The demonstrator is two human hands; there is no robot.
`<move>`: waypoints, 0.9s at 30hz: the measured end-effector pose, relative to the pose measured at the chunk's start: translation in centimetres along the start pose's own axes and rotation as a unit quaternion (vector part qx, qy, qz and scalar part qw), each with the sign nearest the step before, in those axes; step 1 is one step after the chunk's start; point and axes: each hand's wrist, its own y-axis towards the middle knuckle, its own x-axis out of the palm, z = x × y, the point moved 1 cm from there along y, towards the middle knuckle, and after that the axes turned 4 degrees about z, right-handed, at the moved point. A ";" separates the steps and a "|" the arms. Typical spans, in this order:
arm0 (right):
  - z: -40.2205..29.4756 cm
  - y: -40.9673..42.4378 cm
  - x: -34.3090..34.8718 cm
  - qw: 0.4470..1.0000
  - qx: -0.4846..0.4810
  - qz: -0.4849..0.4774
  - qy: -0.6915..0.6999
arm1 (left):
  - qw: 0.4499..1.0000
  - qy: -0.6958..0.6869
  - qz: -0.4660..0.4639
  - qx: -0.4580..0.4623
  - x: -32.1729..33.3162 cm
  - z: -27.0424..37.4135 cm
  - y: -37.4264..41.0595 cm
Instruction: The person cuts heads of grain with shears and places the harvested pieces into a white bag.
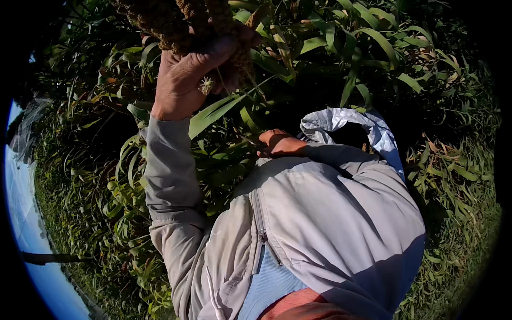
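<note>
My left hand (200, 68), at the upper left, is closed around a bunch of thick brown seed heads (172, 24), which look like millet. Thin stalks hang below its fingers, and one cut stalk end (206, 85) shows pale beside the palm. Lower and to the right, my right hand (280, 144) is at the jacket's waist, fingers curled. A thin dark stem or tool reaches its fingertips from the left; whether the hand grips it is unclear. A crumpled white plastic sack (352, 116) curves beyond my right forearm, its lower part hidden behind the sleeve.
Long-leaved crop plants (376, 40) stand close in front and on both sides. Broad green leaves (216, 112) cross between my hands. Pale netting (30, 124) and a dark pole (52, 258) appear at the far left, against the sky. Grassy growth (452, 248) lies at the right.
</note>
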 end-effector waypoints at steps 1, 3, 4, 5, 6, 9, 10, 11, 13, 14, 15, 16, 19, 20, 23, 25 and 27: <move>0.1 -0.9 1.6 0.993 0.041 0.089 0.064 | 1.000 0.024 -0.012 0.008 2.3 -1.0 1.8; -0.1 -1.2 1.6 0.998 0.059 0.035 -0.001 | 0.996 -0.052 -0.042 -0.065 6.3 -2.9 2.8; 0.0 -1.8 2.1 0.996 0.055 0.072 -0.003 | 0.994 -0.029 -0.084 -0.068 8.2 -4.5 3.4; 0.5 -2.4 2.6 0.994 0.060 0.094 -0.016 | 0.992 -0.062 -0.089 -0.071 11.2 -5.8 3.0; 0.6 -1.8 3.8 0.995 0.037 0.082 -0.034 | 0.989 -0.082 -0.082 -0.096 11.9 -8.0 2.2; 2.4 -3.5 5.0 0.981 0.059 0.176 -0.054 | 0.965 -0.066 -0.244 -0.077 19.1 -12.0 1.3; 2.8 -3.7 5.6 0.975 0.040 0.210 -0.062 | 0.955 -0.064 -0.280 -0.069 20.8 -13.7 0.7; 3.4 -3.6 6.1 0.967 0.017 0.246 -0.070 | 0.948 -0.055 -0.312 -0.030 22.2 -15.0 0.2; 4.5 -3.9 7.5 0.928 -0.060 0.352 -0.103 | 0.928 -0.022 -0.371 0.037 23.9 -18.7 -0.1; 5.2 -4.3 7.9 0.891 -0.105 0.422 -0.131 | 0.907 0.003 -0.420 -0.029 24.7 -20.4 -0.5; 5.5 -4.4 8.2 0.856 -0.149 0.471 -0.154 | 0.885 0.037 -0.455 -0.094 24.6 -21.9 -0.9; 5.8 -4.8 8.6 0.837 -0.165 0.494 -0.164 | 0.868 0.141 -0.476 0.000 24.0 -24.3 -0.8; 6.3 -5.6 8.7 0.893 -0.078 0.426 -0.120 | 0.833 0.256 -0.490 -0.015 19.9 -30.7 -0.6; 5.7 -5.8 7.7 0.936 -0.020 0.347 -0.054 | 0.831 0.278 -0.481 -0.015 18.2 -30.6 -0.4; 3.7 -5.7 5.5 0.973 0.096 0.211 -0.013 | 0.889 0.255 -0.369 -0.090 14.5 -23.3 1.5; 3.1 -4.9 4.8 0.982 0.081 0.159 -0.069 | 0.939 0.132 -0.284 -0.140 10.9 -19.9 1.7; 2.7 -4.8 3.5 0.986 0.041 0.162 0.013 | 0.957 0.149 -0.213 -0.129 7.5 -15.1 1.2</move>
